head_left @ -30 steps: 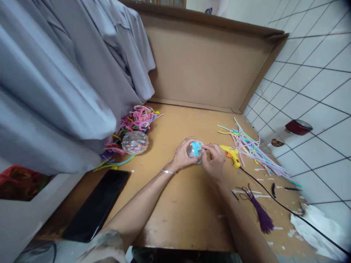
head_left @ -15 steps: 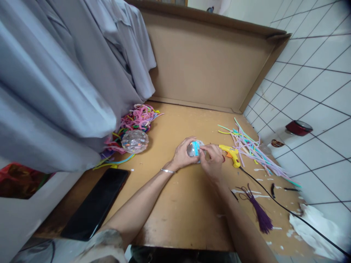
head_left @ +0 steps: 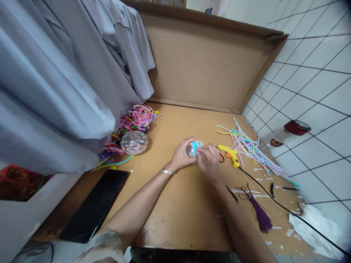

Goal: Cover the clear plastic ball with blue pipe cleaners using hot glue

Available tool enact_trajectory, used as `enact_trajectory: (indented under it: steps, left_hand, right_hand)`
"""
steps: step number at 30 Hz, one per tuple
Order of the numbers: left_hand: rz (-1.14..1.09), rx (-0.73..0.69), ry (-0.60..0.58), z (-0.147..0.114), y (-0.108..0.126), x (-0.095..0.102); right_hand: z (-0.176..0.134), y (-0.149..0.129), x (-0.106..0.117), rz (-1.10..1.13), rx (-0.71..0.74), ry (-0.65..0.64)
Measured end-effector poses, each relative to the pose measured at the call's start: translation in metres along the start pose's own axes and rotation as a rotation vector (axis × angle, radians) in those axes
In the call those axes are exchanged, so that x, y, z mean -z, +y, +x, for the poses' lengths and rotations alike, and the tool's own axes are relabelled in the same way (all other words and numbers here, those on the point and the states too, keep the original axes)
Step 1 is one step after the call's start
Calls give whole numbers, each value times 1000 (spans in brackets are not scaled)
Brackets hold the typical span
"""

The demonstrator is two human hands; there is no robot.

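While the left hand (head_left: pixel 181 153) clasps a clear ball (head_left: pixel 191 150), the right hand (head_left: pixel 208 157) (fingers bunched) touches it.

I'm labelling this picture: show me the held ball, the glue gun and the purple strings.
Held ball (head_left: pixel 191 150), head view: clear part of its side.
Glue gun (head_left: pixel 231 151), head view: its yellow body.
Purple strings (head_left: pixel 259 212), head view: middle of the bundle.

I count two clear round pieces: a ball (head_left: pixel 134 142) near the left edge of my desk (head_left: pixel 181 208), a second piece (head_left: pixel 191 150) between my two hands (head_left: pixel 181 153). Two fuzzy-stem heaps — a left heap (head_left: pixel 140 117) and a right heap (head_left: pixel 248 150). One black phone (head_left: pixel 94 206), near left corner. Toward the right edge: one glue gun (head_left: pixel 230 154), one purple bundle (head_left: pixel 261 215), three black scraps (head_left: pixel 272 190), one jar (head_left: pixel 276 142) — and one white cloth (head_left: pixel 315 224), near right corner.
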State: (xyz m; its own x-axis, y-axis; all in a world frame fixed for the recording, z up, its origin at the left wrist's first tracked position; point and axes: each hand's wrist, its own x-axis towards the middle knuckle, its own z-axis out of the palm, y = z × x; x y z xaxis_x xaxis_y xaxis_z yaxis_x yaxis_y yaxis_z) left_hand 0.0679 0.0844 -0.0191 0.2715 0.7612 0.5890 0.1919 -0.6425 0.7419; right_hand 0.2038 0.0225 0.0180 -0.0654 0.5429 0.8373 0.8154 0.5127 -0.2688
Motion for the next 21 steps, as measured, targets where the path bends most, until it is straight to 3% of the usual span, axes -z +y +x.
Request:
enact_trajectory:
  steps: [21]
  left_hand:
    - [-45, -46, -54, -1, -2, 3]
  right_hand:
    - [4, 1, 6, 48, 31, -67]
